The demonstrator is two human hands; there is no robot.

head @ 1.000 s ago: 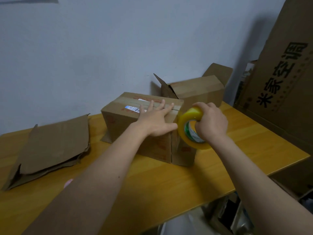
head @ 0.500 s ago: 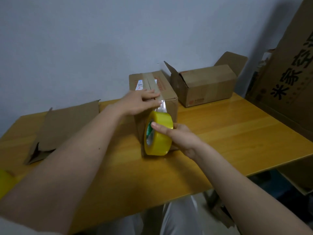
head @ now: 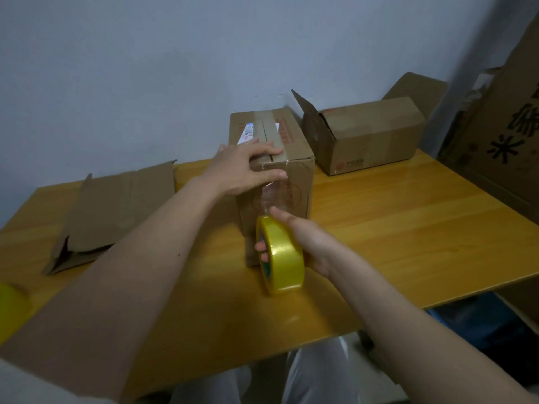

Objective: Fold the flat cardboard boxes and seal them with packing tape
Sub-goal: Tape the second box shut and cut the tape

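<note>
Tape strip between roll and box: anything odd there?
Yes. The strip from the roll is bunched and crinkled against the box front, not flat. Left hand pins it at the top edge; right hand holds the roll.

Under the left hand (head: 242, 167) the box (head: 280, 158) is matt brown cardboard, with a paper label on top and a clear, shiny strip of plastic film crinkling down its near face. The tape roll (head: 281, 255) gripped by the right hand (head: 303, 243) is glossy yellow plastic. Beneath both hands the table (head: 408, 228) is smooth, varnished, faintly reflective wood. Left of the left arm lies dull, creased flat cardboard (head: 116, 211).
</note>
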